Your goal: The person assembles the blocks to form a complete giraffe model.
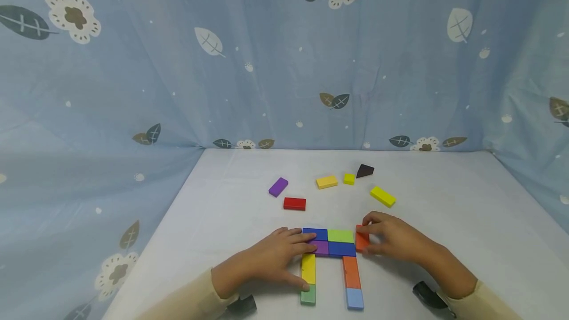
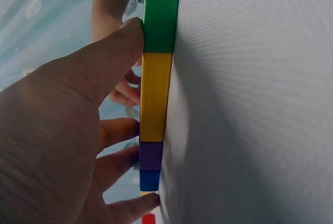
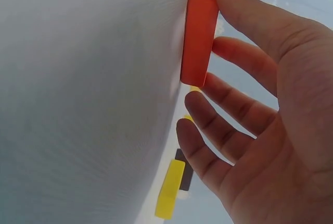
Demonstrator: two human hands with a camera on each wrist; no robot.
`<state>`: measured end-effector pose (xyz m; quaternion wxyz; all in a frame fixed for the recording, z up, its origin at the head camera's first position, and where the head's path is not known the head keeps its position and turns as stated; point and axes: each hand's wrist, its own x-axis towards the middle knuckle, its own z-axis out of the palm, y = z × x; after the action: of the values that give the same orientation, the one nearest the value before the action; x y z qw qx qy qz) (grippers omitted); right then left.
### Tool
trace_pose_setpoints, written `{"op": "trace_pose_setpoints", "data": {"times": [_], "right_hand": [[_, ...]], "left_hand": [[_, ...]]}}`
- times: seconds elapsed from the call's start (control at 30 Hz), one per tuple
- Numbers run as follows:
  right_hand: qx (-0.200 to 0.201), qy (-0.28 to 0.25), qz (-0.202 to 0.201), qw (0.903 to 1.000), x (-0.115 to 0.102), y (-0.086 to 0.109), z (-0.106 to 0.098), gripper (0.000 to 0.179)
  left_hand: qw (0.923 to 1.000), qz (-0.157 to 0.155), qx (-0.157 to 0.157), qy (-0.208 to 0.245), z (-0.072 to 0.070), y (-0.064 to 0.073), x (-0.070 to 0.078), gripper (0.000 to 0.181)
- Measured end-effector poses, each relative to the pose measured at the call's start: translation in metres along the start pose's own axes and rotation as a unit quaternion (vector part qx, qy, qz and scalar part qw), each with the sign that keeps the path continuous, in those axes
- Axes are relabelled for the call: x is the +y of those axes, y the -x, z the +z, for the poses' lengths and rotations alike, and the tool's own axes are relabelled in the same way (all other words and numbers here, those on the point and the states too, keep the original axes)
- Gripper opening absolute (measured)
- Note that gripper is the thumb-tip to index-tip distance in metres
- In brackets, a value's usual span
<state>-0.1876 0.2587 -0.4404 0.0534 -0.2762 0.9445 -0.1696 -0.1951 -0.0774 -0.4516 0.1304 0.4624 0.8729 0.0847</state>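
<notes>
My left hand (image 1: pixel 277 256) rests along the left of a flat arrangement of blocks, fingers spread. Its fingertips touch the dark blue block (image 1: pixel 317 232) and the purple block (image 1: pixel 321 248), and its thumb is by the green block (image 2: pixel 161 18) below the yellow one (image 1: pixel 308 268). My right hand (image 1: pixel 395 236) holds an orange-red block (image 3: pixel 200 34) upright-wise against the arrangement's right side, thumb at its near end and fingers toward the far end. A lime block (image 1: pixel 341 236) and another blue block (image 1: pixel 342 249) lie between the hands. Below them run an orange block (image 1: pixel 351 271) and a light blue one (image 1: pixel 354 299).
Beyond the arrangement lie a red block (image 1: pixel 295 204), a purple block (image 1: pixel 278 187), a pale yellow block (image 1: pixel 326 182), a small yellow cube (image 1: pixel 348 179), a dark wedge (image 1: pixel 365 170) and a bright yellow block (image 1: pixel 383 196). A patterned blue curtain (image 1: pixel 275 63) borders the white table (image 1: pixel 213 196).
</notes>
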Motion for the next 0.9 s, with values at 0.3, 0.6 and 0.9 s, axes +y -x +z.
{"op": "trace_pose_setpoints", "data": {"times": [0.3,0.6,0.9], "right_hand": [[-0.005,0.006,0.022,0.9997,-0.0019,-0.0032,0.0017,0.051],[-0.004,0.000,0.029,0.9996,-0.0006,-0.0044,0.0025,0.054],[-0.010,-0.015,0.033,0.9993,0.0021,-0.0048,0.0054,0.054]], "left_hand": [[1.0000,-0.003,0.001,0.003,-0.0003,0.0000,0.0008,0.087],[1.0000,0.001,0.001,-0.001,-0.0016,-0.0003,0.0018,0.087],[1.0000,0.007,0.002,-0.001,-0.0013,0.0006,0.0013,0.086]]}}
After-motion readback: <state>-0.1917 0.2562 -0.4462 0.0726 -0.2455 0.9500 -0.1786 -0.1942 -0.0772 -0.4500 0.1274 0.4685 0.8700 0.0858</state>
